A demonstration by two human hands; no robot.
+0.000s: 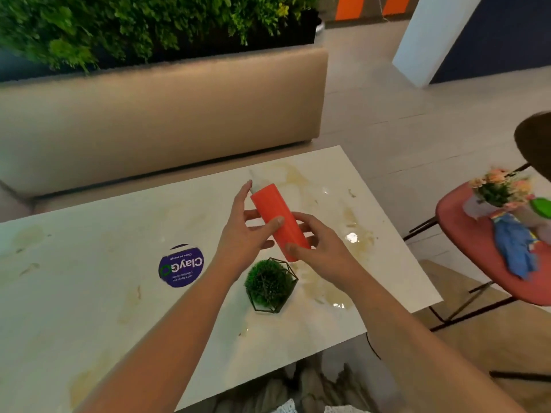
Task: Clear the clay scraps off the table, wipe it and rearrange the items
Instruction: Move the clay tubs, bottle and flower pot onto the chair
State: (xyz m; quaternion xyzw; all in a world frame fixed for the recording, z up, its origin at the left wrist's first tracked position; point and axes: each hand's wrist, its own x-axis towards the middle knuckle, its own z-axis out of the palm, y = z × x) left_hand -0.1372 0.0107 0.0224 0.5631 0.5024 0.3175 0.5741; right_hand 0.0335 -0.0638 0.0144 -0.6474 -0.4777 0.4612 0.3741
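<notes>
Orange bottle (277,223), white cap: held above the table (89,293), just beyond the wire-framed plant (269,284). Left hand (241,234) grips its middle, thumb across the front; right hand (320,248) curls round its base. Long axis tilted, cap pointing away from the plant. Purple sticker (181,266), left of the plant, reads "ClayGo".

Soft, even indoor light, bright glare spots on the glossy table (89,293), slight motion blur, wide-angle bending at edges.
</notes>
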